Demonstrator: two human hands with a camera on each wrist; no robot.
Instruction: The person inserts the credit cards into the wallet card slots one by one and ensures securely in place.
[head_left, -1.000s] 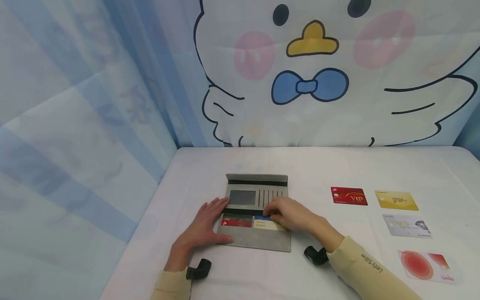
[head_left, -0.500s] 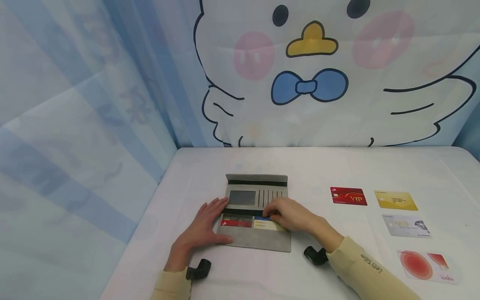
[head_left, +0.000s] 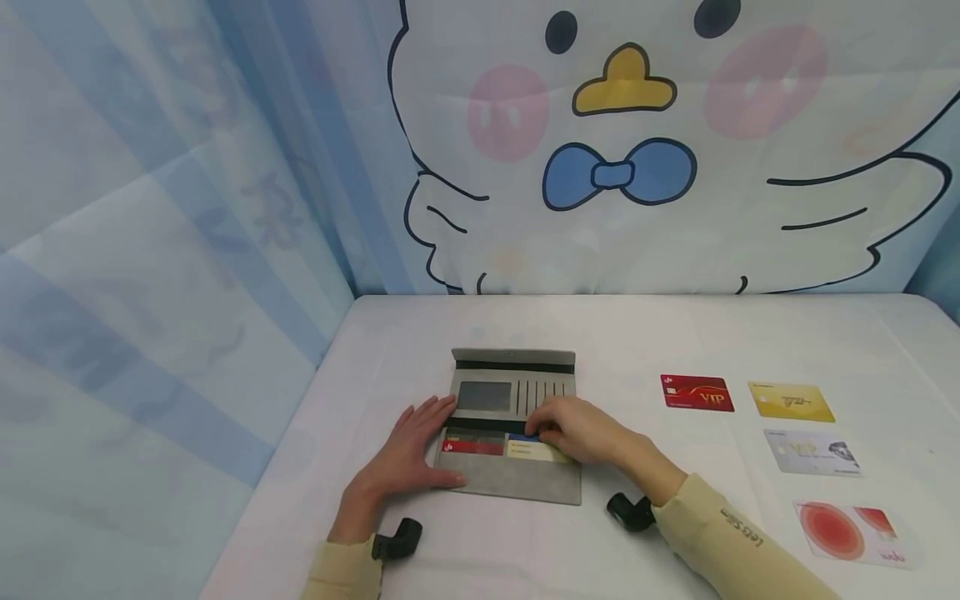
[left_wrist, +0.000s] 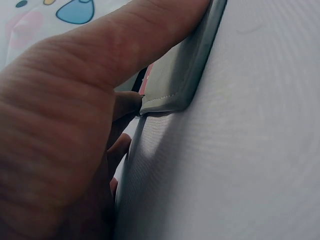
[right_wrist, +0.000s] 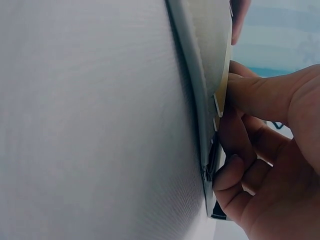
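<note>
A grey long wallet lies unfolded on the white table, its flap at the far end. Cards fill its near slots: a red one on the left, and a pale yellow card with a blue strip above it on the right. My left hand rests along the wallet's left edge, fingers spread, thumb on its near panel. With curled fingers, my right hand pinches the pale yellow card at the right slot. In the right wrist view, the thumb presses on the card's golden edge; the fingertips are partly hidden.
To the right lie a red VIP card, a gold card, a silver VIP card and a white card with a red circle. A printed cloth hangs behind the table.
</note>
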